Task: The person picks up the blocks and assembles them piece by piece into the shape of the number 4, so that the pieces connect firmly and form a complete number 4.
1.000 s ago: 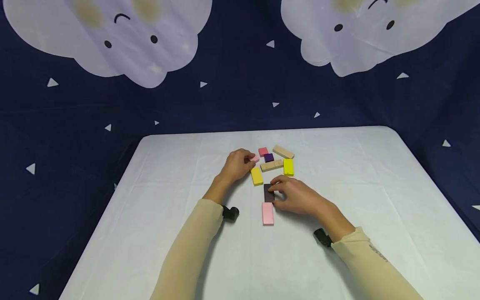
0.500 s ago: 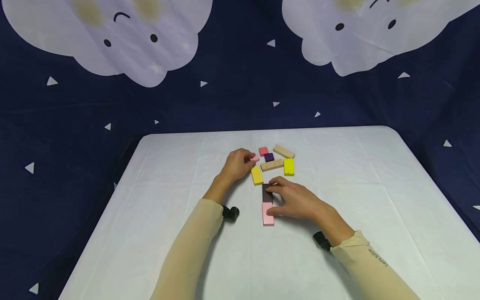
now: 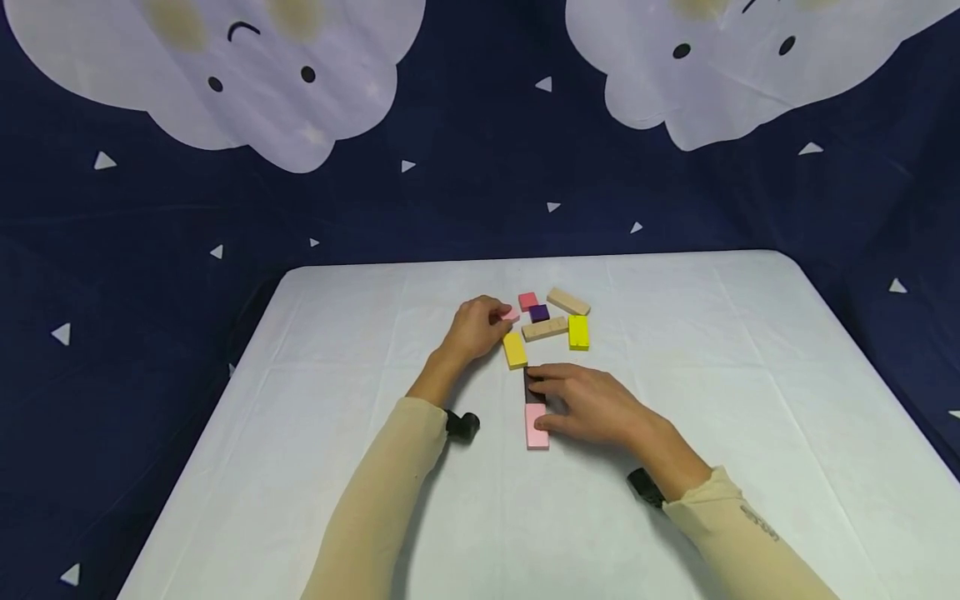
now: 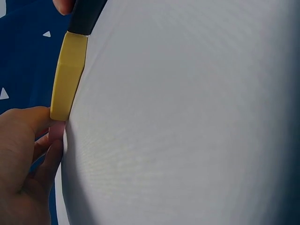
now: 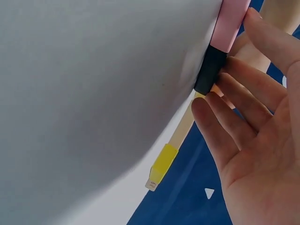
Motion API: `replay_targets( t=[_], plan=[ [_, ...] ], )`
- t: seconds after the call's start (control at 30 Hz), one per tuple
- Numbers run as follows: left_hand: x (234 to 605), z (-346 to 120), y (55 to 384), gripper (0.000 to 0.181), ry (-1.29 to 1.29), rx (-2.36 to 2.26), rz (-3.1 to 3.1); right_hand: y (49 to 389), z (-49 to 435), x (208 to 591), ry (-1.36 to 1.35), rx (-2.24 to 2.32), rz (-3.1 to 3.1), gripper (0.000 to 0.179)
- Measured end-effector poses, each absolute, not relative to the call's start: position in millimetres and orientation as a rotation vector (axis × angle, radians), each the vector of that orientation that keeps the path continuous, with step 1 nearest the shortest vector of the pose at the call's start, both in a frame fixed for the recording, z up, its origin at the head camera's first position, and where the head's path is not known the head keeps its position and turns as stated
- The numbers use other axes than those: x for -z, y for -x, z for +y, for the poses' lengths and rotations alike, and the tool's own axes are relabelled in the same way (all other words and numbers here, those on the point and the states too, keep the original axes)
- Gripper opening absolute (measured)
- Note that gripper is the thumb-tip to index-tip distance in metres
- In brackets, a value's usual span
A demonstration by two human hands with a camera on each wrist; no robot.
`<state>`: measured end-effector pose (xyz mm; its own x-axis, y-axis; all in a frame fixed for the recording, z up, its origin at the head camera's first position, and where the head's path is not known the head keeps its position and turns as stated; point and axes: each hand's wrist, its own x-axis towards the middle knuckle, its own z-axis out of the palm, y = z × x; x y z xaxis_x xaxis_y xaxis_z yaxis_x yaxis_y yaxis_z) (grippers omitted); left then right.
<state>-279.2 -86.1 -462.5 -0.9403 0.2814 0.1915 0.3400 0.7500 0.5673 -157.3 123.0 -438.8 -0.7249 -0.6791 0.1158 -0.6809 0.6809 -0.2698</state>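
Note:
My left hand [image 3: 472, 329] pinches a small pink block [image 3: 512, 314] at the far side of the layout, thumb and fingers on either side of it in the left wrist view. Close by its thumb lies a yellow block [image 3: 515, 351]. With fingers spread and nearly straight, my right hand [image 3: 592, 404] touches the top of a black block [image 3: 534, 397]. Its thumb rests on a longer pink block [image 3: 537, 438], which lies end to end with the black one. In the right wrist view, fingertips lie along the dark block [image 5: 211, 70] and the palm holds nothing.
Beyond the hands lie a coral-pink block [image 3: 528, 301], a purple block [image 3: 539, 313], two plain wooden blocks, one [image 3: 568, 301] set at an angle, and a bright yellow block [image 3: 578, 332]. All rest on a white-covered table [image 3: 675, 317] before a dark blue cloth backdrop [image 3: 480, 208].
The black block has shifted left into line with the longer pink block. My right thumb has moved onto the pink block, and the fingers have spread flatter. The left hand has stayed put.

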Motion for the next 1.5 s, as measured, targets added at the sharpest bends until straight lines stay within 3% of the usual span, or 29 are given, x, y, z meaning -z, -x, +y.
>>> replay_targets(
  t=[1.5],
  plan=[
    [461, -88, 278, 0.031, 0.497, 1.138, -2.795, 145, 120, 435, -1.188, -0.409, -2.873, 0.049]
  ],
)
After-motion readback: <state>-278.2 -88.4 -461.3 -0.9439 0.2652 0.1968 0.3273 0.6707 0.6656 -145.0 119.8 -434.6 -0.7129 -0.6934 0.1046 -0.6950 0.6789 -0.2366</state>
